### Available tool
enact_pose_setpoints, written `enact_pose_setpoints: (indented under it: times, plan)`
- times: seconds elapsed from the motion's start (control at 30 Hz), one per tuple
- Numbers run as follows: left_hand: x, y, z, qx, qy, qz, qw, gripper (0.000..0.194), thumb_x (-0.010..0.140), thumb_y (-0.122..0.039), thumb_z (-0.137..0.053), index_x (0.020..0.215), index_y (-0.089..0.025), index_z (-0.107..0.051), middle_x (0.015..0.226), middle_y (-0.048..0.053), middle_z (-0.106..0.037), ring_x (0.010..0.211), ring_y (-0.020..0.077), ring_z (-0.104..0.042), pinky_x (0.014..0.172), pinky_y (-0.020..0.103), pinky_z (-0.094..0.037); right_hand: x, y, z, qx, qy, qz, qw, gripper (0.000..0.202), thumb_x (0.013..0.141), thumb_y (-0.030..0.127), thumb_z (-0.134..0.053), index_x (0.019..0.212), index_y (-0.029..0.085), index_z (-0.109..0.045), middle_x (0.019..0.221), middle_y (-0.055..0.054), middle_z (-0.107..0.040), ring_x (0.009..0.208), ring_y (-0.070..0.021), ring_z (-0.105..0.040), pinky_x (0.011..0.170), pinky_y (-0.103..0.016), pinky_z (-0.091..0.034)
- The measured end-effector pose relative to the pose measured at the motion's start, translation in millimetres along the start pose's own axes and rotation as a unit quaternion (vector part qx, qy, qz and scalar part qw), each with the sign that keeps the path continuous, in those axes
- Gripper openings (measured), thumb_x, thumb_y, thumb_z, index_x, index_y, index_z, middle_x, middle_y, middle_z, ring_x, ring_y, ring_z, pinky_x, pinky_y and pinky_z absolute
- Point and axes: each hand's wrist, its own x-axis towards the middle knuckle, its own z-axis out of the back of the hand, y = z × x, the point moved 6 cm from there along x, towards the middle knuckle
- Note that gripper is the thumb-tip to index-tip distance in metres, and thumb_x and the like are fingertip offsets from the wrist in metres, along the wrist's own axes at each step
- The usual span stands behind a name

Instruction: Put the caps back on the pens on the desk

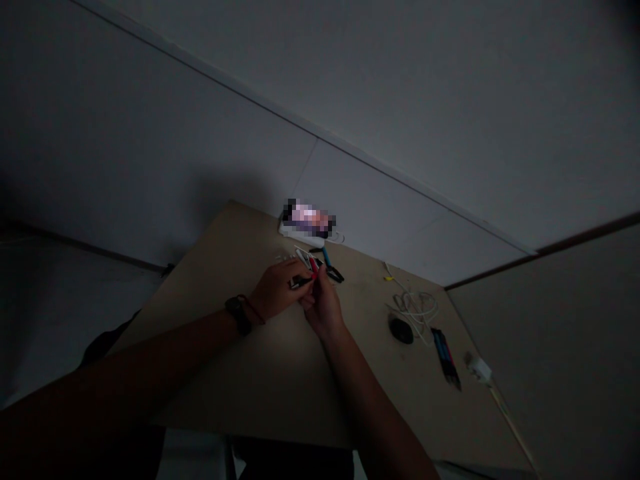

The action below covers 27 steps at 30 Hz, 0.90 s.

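Observation:
My left hand and my right hand meet over the far half of the table, with closed fingers. A short dark stick-like piece pokes out of my left hand. Between the two hands a slim red pen-like piece stands up, pinched by my right thumb and fingers; dim light hides its exact kind. Just beyond the fingers lie a blue pen-like piece, a black looped item and some small white bits.
At the wall a lit phone leans on a white stand. Toward the right lie a coiled white cable, a black mouse, several pens in a bundle and a white plug near the table's edge.

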Motion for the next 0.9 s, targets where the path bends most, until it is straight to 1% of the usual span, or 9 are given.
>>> enact_pose_setpoints:
  times: [0.07,0.13,0.23,0.3,0.37,0.5,0.6,0.8,0.9]
  plan:
    - [0,5,2.9,-0.014,-0.026,0.022,0.999,0.007,0.081,-0.012,-0.070,0.083,-0.017,-0.066,0.087,0.003,-0.071,0.081,0.0164,-0.068,0.072,0.026,-0.052,0,0,-2,0.003,0.015,-0.011,1.000,0.047,0.083,0.063,-0.068,0.071,0.020,-0.053,0.052,0.009,-0.045,0.038,-0.0044,-0.027,0.036,-0.018,-0.021]
    - [0,10,5.8,-0.030,-0.053,0.044,0.997,0.008,0.080,-0.012,-0.070,0.081,-0.017,-0.065,0.086,0.003,-0.071,0.079,0.0156,-0.067,0.069,0.025,-0.051,0,3,-3,0.011,0.032,-0.012,0.999,0.045,0.085,0.061,-0.066,0.070,0.020,-0.053,0.055,0.008,-0.045,0.039,-0.0049,-0.026,0.036,-0.018,-0.021]
    - [-1,14,7.5,-0.050,-0.077,0.073,0.993,0.009,0.079,-0.014,-0.072,0.079,-0.017,-0.064,0.087,0.004,-0.072,0.079,0.0156,-0.068,0.067,0.024,-0.052,-1,12,-3,0.033,0.058,0.005,0.998,0.030,0.084,0.045,-0.071,0.075,0.021,-0.056,0.057,0.007,-0.045,0.043,-0.0059,-0.029,0.038,-0.017,-0.026]
    - [-1,16,5.6,-0.062,-0.071,0.084,0.992,0.008,0.079,-0.016,-0.072,0.079,-0.017,-0.064,0.085,0.003,-0.072,0.077,0.0154,-0.068,0.065,0.024,-0.052,0,18,-1,0.048,0.063,0.023,0.997,0.021,0.080,0.033,-0.075,0.077,0.021,-0.058,0.059,0.007,-0.045,0.045,-0.0064,-0.030,0.039,-0.017,-0.029]
    - [-1,17,2.9,-0.071,-0.056,0.090,0.992,0.008,0.080,-0.018,-0.072,0.078,-0.017,-0.064,0.083,0.003,-0.073,0.075,0.0149,-0.068,0.064,0.023,-0.051,0,21,1,0.054,0.062,0.037,0.996,0.020,0.077,0.029,-0.077,0.079,0.022,-0.059,0.061,0.007,-0.046,0.046,-0.0066,-0.032,0.039,-0.017,-0.031]
    - [-1,18,2.0,-0.082,-0.049,0.099,0.990,0.008,0.081,-0.021,-0.073,0.079,-0.017,-0.066,0.083,0.003,-0.073,0.075,0.0151,-0.068,0.065,0.023,-0.052,-1,21,4,0.036,0.041,0.056,0.997,0.026,0.075,0.034,-0.082,0.083,0.021,-0.061,0.064,0.007,-0.051,0.049,-0.0060,-0.039,0.042,-0.016,-0.036]
    - [0,19,2.9,-0.075,-0.047,0.110,0.990,0.010,0.082,-0.024,-0.074,0.081,-0.018,-0.067,0.082,0.002,-0.073,0.073,0.0146,-0.067,0.064,0.024,-0.052,-1,22,5,0.009,0.011,0.081,0.997,0.034,0.072,0.040,-0.085,0.081,0.021,-0.059,0.063,0.007,-0.054,0.049,-0.0055,-0.042,0.042,-0.016,-0.037]
    - [0,17,2.0,-0.057,-0.024,0.108,0.992,0.010,0.080,-0.023,-0.075,0.079,-0.018,-0.067,0.081,0.002,-0.073,0.073,0.0150,-0.067,0.066,0.025,-0.052,1,24,7,-0.040,-0.033,0.123,0.991,0.045,0.067,0.050,-0.086,0.070,0.020,-0.052,0.053,0.009,-0.047,0.043,-0.0053,-0.039,0.040,-0.018,-0.034]
    - [0,18,1.7,-0.054,-0.024,0.107,0.993,0.009,0.080,-0.022,-0.075,0.080,-0.018,-0.067,0.082,0.002,-0.073,0.075,0.0152,-0.067,0.066,0.025,-0.051,1,24,5,-0.046,-0.029,0.116,0.992,0.042,0.068,0.052,-0.085,0.074,0.019,-0.059,0.054,0.009,-0.049,0.044,-0.0058,-0.039,0.041,-0.019,-0.035]
